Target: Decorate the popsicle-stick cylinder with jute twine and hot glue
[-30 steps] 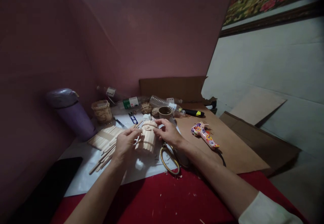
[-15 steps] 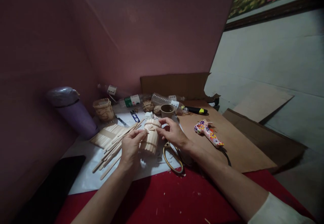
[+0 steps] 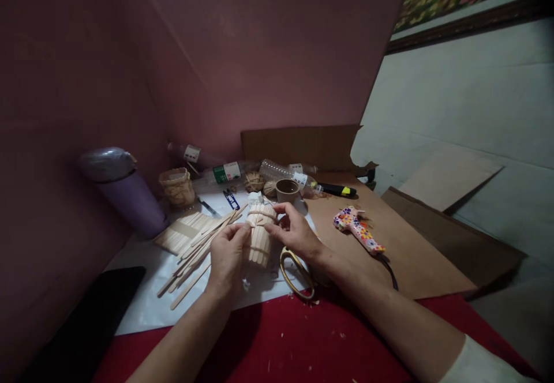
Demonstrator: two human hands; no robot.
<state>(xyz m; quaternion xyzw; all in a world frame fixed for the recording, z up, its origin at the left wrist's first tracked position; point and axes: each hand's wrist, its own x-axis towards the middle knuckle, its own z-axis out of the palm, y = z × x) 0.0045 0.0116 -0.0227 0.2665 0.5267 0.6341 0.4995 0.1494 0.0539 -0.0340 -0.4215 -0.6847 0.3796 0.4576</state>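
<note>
A small cylinder covered with craft sticks [image 3: 258, 250] is between my hands, tilted, with a cord band round its upper part and another lower down. On its front is a small pale bow-like piece [image 3: 259, 221]. My left hand [image 3: 228, 253] is closed at the left side, thumb and forefinger pinched beside the bow. My right hand [image 3: 298, 234] is closed at the right side, its thumb at the bow and its fingers round the upper edge. The fingertips partly hide the bow's ends. White crumpled material [image 3: 255, 198] shows at the cylinder's top.
Loose craft sticks [image 3: 194, 256] and a banded stack [image 3: 179, 232] lie left. Scissors [image 3: 298, 276] lie near my right wrist. A flowered glue gun [image 3: 359, 230] rests on cardboard [image 3: 415, 262]. Behind are a brown cup [image 3: 287, 192], plastic bottles [image 3: 227, 172] and a utility knife [image 3: 337, 190].
The cylinder has tipped slightly, its top shifting right. My right thumb has moved a little lower and left across its front. Both hands stay on it.
</note>
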